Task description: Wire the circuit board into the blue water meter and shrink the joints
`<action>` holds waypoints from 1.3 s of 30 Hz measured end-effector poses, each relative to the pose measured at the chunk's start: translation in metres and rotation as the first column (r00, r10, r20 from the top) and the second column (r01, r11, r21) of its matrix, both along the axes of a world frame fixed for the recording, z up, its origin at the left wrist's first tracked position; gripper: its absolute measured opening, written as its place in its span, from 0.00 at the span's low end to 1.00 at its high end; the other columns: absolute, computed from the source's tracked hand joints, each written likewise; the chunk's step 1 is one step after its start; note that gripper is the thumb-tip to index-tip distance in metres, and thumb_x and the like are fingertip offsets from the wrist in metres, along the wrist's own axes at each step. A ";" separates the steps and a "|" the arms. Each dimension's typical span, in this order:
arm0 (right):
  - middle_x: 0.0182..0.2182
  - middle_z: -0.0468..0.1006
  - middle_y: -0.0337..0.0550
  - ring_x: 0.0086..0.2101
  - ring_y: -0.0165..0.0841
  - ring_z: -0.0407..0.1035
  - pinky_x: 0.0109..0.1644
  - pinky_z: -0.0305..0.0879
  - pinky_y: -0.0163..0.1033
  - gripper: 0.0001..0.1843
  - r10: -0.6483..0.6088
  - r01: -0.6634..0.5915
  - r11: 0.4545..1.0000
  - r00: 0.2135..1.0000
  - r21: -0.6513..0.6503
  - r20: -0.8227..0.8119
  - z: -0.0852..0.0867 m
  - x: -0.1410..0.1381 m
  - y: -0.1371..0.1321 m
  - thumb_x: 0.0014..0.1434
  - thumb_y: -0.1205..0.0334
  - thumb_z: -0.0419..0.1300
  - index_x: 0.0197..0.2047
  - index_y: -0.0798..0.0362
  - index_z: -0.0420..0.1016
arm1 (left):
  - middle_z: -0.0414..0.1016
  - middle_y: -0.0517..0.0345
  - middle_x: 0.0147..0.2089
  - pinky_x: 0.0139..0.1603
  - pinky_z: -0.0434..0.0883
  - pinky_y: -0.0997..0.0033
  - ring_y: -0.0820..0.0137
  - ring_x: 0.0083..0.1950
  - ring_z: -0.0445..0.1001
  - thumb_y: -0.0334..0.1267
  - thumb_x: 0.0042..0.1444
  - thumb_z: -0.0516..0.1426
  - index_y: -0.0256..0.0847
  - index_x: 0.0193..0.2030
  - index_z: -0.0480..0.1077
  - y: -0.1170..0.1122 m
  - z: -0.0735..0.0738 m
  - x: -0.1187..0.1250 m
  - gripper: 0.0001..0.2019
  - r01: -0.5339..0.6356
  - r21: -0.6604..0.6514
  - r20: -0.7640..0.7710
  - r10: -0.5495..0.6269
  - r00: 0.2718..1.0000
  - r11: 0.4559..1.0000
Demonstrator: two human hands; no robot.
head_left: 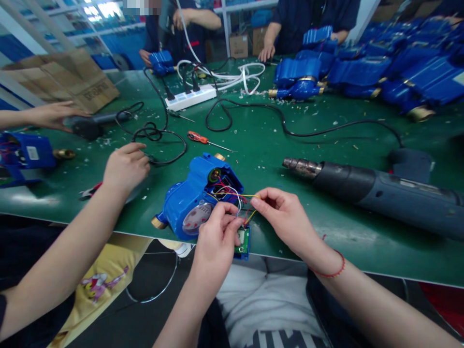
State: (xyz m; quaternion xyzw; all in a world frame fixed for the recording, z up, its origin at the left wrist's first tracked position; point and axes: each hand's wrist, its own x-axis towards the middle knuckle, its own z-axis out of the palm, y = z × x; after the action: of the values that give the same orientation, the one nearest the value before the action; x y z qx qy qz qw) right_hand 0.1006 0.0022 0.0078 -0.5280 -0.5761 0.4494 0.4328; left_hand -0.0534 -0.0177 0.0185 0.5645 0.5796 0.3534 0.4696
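A blue water meter (181, 203) with brass ends lies on the bench before me, its housing open and thin coloured wires spilling out. From it the wires run to a small green circuit board (246, 244) in a blue frame at the bench's front edge. My left hand (217, 237) is closed just over the board, its fingertips pinching thin wires; which ones is hidden. Between thumb and forefinger, my right hand (282, 212) grips a yellow wire (242, 195) to the right of the meter.
A heat gun (355, 183) lies at right, with an orange screwdriver (198, 137) behind the meter. The power strip (192, 98) and cables sit farther back. Several blue meters (362, 72) crowd the back right. A co-worker's arm (97, 217) reaches in at left; others work opposite.
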 end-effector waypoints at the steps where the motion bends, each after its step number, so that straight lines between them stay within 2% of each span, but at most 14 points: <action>1: 0.24 0.69 0.38 0.26 0.28 0.60 0.30 0.57 0.34 0.10 -0.019 0.019 1.000 1.000 -0.012 -0.015 -0.001 0.001 0.002 0.58 0.59 0.57 0.29 0.56 0.72 | 0.70 0.69 0.20 0.24 0.63 0.77 0.75 0.20 0.68 0.34 0.59 0.53 0.43 0.37 0.64 0.001 0.002 0.000 0.01 0.000 0.018 -0.056 0.001 0.998 1.000; 5: 0.24 0.69 0.37 0.26 0.27 0.60 0.30 0.57 0.33 0.09 0.011 -0.010 1.000 0.999 0.012 -0.051 0.000 0.004 0.003 0.57 0.59 0.57 0.30 0.56 0.71 | 0.66 0.70 0.16 0.25 0.63 0.76 0.74 0.18 0.68 0.35 0.61 0.50 0.42 0.34 0.63 0.002 0.007 0.002 0.05 -0.022 0.064 -0.164 0.033 0.986 0.998; 7: 0.27 0.70 0.37 0.27 0.27 0.61 0.30 0.58 0.33 0.08 0.058 -0.058 0.998 0.995 -0.001 -0.087 0.003 0.002 0.001 0.56 0.60 0.59 0.36 0.56 0.71 | 0.65 0.70 0.15 0.23 0.62 0.76 0.74 0.17 0.67 0.37 0.61 0.51 0.42 0.33 0.63 0.003 0.006 0.004 0.05 -0.035 0.065 -0.162 0.045 0.986 0.997; 9: 0.30 0.71 0.38 0.28 0.27 0.62 0.30 0.58 0.33 0.13 0.105 -0.107 0.994 0.991 -0.014 -0.086 0.008 -0.004 0.000 0.54 0.59 0.63 0.41 0.57 0.72 | 0.65 0.70 0.15 0.22 0.61 0.77 0.74 0.16 0.67 0.37 0.61 0.51 0.42 0.32 0.63 0.003 0.005 0.004 0.06 -0.037 0.058 -0.164 0.046 0.985 0.998; 12: 0.27 0.72 0.37 0.27 0.26 0.62 0.30 0.56 0.32 0.06 0.161 -0.161 0.987 0.987 0.000 0.011 0.015 -0.013 0.006 0.53 0.63 0.64 0.33 0.57 0.75 | 0.65 0.69 0.14 0.21 0.60 0.77 0.74 0.16 0.66 0.36 0.59 0.52 0.42 0.30 0.65 0.004 0.003 0.005 0.07 -0.037 0.049 -0.176 0.045 0.983 0.998; 15: 0.21 0.70 0.35 0.24 0.26 0.61 0.29 0.53 0.32 0.09 0.065 -0.069 0.997 0.990 0.026 0.123 0.018 -0.018 0.019 0.56 0.68 0.61 0.24 0.56 0.72 | 0.65 0.69 0.14 0.22 0.61 0.76 0.73 0.17 0.66 0.37 0.59 0.52 0.42 0.29 0.65 0.004 0.004 0.003 0.07 -0.018 0.024 -0.169 0.022 0.985 1.000; 17: 0.20 0.69 0.34 0.24 0.26 0.61 0.29 0.53 0.33 0.10 -0.031 0.022 0.998 0.984 0.055 0.174 0.018 -0.016 0.027 0.56 0.68 0.61 0.23 0.56 0.71 | 0.66 0.68 0.14 0.24 0.61 0.76 0.73 0.17 0.67 0.37 0.60 0.52 0.41 0.30 0.65 0.003 0.005 0.001 0.07 0.012 0.001 -0.155 -0.011 0.988 1.000; 19: 0.20 0.69 0.34 0.24 0.26 0.61 0.30 0.53 0.33 0.10 -0.056 0.044 0.997 0.980 0.068 0.190 0.015 -0.013 0.031 0.56 0.68 0.61 0.23 0.56 0.71 | 0.67 0.68 0.15 0.24 0.61 0.76 0.73 0.18 0.68 0.38 0.61 0.51 0.41 0.33 0.66 0.003 0.006 -0.001 0.07 0.031 -0.005 -0.144 -0.031 0.989 1.000; 23: 0.24 0.69 0.34 0.26 0.26 0.62 0.30 0.58 0.32 0.03 -0.007 0.003 0.996 0.999 0.088 0.045 0.011 -0.006 0.023 0.55 0.66 0.62 0.33 0.56 0.71 | 0.68 0.67 0.16 0.22 0.58 0.77 0.73 0.18 0.68 0.41 0.64 0.49 0.42 0.36 0.64 0.002 0.005 -0.001 0.08 0.006 0.013 -0.124 -0.004 0.992 1.000; 26: 0.29 0.69 0.35 0.26 0.26 0.62 0.29 0.59 0.31 0.13 -0.006 0.009 0.996 0.999 0.087 -0.036 0.009 -0.004 0.008 0.54 0.63 0.64 0.42 0.55 0.68 | 0.68 0.68 0.17 0.22 0.58 0.77 0.74 0.17 0.67 0.43 0.64 0.49 0.42 0.35 0.63 0.002 0.003 0.001 0.09 -0.005 0.024 -0.118 0.008 0.993 1.000; 29: 0.27 0.68 0.35 0.25 0.25 0.59 0.27 0.55 0.31 0.10 0.048 -0.049 0.998 0.999 0.048 0.018 0.007 -0.005 -0.004 0.54 0.60 0.65 0.37 0.55 0.70 | 0.67 0.69 0.16 0.23 0.59 0.77 0.74 0.18 0.67 0.43 0.64 0.49 0.42 0.35 0.63 0.001 0.004 0.002 0.10 -0.003 0.038 -0.121 0.008 0.993 0.999; 31: 0.25 0.69 0.35 0.26 0.25 0.60 0.28 0.55 0.31 0.06 0.116 -0.119 0.992 0.991 0.051 0.066 0.005 -0.007 -0.007 0.56 0.63 0.63 0.30 0.56 0.71 | 0.67 0.69 0.16 0.23 0.60 0.77 0.74 0.18 0.68 0.41 0.64 0.49 0.42 0.36 0.63 0.001 0.005 0.001 0.08 0.000 0.037 -0.120 0.004 0.993 0.999; 33: 0.24 0.70 0.36 0.27 0.26 0.62 0.31 0.56 0.32 0.08 0.141 -0.149 0.986 0.984 0.074 0.106 0.002 -0.009 -0.006 0.57 0.68 0.60 0.26 0.56 0.70 | 0.69 0.68 0.17 0.23 0.60 0.77 0.74 0.19 0.69 0.40 0.63 0.50 0.43 0.37 0.63 0.001 0.005 0.000 0.06 0.012 0.023 -0.114 -0.009 0.993 1.000; 39: 0.23 0.68 0.35 0.26 0.26 0.60 0.30 0.55 0.32 0.09 0.137 -0.138 0.990 0.975 -0.006 0.173 0.000 -0.009 -0.001 0.58 0.70 0.57 0.26 0.56 0.67 | 0.71 0.67 0.19 0.24 0.62 0.78 0.75 0.19 0.69 0.39 0.65 0.49 0.43 0.36 0.61 0.000 0.004 0.000 0.07 0.019 0.019 -0.154 -0.015 0.988 1.000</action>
State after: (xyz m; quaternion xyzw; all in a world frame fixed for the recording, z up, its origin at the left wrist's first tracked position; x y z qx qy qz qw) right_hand 0.0916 0.0012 0.0082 -0.5226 -0.6479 0.4290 0.3507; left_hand -0.0530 -0.0180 0.0220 0.5999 0.6056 0.3107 0.4205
